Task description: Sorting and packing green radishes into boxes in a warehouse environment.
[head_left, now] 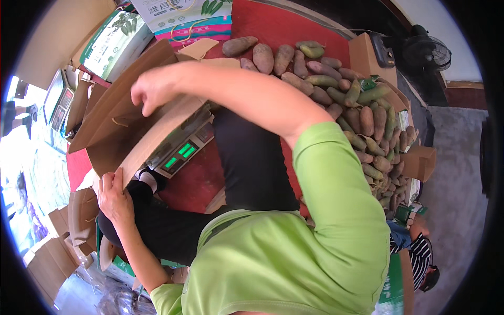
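My left hand (116,198) pinches the near corner of an open cardboard box (157,131), its fingers on the rim of a raised flap. Over the open top of the box is my right hand (155,90), reached across from the right with its fingers curled down. What those fingers hold, if anything, is hidden. The box tilts over a digital scale (181,155) with a lit green display, which shows below the box edge. The inside of the box is mostly hidden by its flaps.
A large heap of reddish and green long radishes (367,121) lies on the red mat (247,16) to the right. Printed cartons (118,42) stand at the far left, another scale (59,102) beside them. A fan (428,50) and a person in stripes (420,257) are at the right.
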`<state>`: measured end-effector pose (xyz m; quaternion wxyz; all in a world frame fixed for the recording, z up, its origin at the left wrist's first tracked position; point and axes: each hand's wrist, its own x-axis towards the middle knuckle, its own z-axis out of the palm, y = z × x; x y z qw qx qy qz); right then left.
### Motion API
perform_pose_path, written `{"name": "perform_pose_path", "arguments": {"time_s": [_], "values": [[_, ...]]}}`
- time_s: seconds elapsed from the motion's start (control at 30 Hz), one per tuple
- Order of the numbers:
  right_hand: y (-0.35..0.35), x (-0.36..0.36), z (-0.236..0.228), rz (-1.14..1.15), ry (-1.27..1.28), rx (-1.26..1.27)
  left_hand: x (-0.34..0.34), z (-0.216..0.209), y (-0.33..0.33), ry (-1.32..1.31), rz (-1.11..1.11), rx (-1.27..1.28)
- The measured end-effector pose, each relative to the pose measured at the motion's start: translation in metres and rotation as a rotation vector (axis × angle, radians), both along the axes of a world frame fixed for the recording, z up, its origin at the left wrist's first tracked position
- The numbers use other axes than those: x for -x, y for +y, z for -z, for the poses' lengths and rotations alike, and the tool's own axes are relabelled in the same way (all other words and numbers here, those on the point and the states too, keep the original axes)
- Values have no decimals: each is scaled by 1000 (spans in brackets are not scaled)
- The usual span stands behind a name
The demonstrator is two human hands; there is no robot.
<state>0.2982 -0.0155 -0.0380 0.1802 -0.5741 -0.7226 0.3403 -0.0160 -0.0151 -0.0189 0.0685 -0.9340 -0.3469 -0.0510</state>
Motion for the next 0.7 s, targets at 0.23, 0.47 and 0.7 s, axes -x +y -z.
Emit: {"name": "perform_pose_path", "arguments": {"time_s": [0.23,0.47,0.7], "values": [[-142,-134,-15,789,418,-273,2,0,1,13,11,-44],[-297,-200,191,1373,156,18,5,1,1,26,14,-56],[-334,-169,275,1487,-117,413,2,4,1,6,-23,0]]}}
